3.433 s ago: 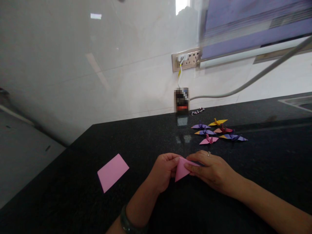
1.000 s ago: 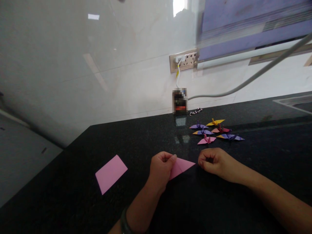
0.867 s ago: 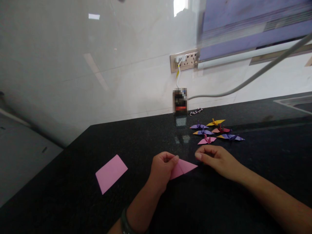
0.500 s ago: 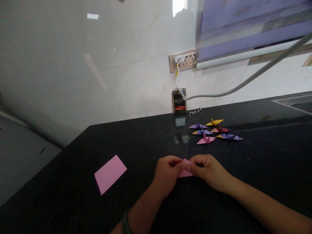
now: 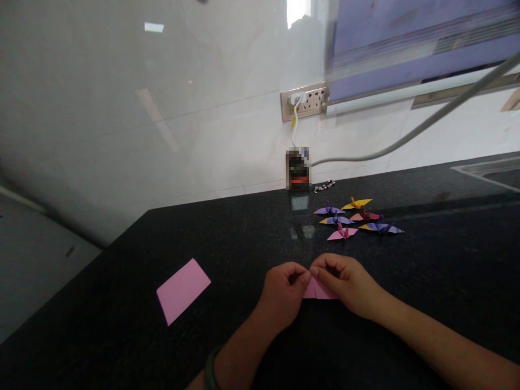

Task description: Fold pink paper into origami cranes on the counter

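Note:
Between my two hands is a piece of pink origami paper [image 5: 319,290], folded, with a crease or slit running down its middle. My left hand [image 5: 283,295] pinches its upper left edge between thumb and fingers. On the other side my right hand [image 5: 345,279] pinches the top near the point, fingertips almost touching those of the left. Both hands partly cover the paper, so its full shape is hidden. A flat stack of pink paper [image 5: 183,291] lies on the dark countertop [image 5: 122,281] to the left of my hands.
Several folded paper cranes, among them a pink one [image 5: 342,233] and a yellow one [image 5: 356,203], stand beyond my hands. Behind them are a beaded string [image 5: 324,187] and a blurred-out box [image 5: 298,169] against the wall. A grey cable [image 5: 406,146] and a wall socket [image 5: 304,102] are farther back.
My right hand has shifted slightly up, its fingertips now at the paper's top. More of the pink paper's lower part shows, with its middle line visible. The other things stay put.

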`<state>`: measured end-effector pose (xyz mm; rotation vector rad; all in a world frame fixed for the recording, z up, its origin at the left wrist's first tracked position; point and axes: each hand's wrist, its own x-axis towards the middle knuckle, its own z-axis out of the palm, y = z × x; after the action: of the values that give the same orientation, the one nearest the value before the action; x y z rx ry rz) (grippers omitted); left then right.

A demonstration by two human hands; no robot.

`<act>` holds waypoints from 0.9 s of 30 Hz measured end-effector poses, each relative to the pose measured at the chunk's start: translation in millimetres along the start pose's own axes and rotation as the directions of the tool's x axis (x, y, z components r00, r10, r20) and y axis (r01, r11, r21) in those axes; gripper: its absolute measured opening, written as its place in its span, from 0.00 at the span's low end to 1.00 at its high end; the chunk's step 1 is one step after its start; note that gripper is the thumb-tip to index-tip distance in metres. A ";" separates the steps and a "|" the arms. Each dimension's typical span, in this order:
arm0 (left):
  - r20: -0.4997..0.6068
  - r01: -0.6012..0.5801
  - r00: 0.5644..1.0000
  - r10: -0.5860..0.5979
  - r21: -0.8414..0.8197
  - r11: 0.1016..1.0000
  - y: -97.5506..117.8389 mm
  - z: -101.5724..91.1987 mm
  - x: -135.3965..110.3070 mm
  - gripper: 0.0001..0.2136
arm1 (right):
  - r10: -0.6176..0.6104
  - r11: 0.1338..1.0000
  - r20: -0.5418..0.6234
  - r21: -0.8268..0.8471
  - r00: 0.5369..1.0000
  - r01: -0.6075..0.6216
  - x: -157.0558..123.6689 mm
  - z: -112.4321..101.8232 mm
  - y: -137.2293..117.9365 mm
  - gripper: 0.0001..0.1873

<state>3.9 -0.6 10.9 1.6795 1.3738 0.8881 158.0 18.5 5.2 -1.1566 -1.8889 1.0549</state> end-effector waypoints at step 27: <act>0.106 0.067 0.994 -0.041 -0.255 0.965 -5.7 -2.1 2.1 0.10 | -0.046 0.999 -0.039 0.021 0.998 0.047 -0.9 0.1 -7.1 0.08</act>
<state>-0.1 2.4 6.9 1.4607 1.1762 0.8981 155.7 15.7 11.3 -1.1081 -1.8612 1.0182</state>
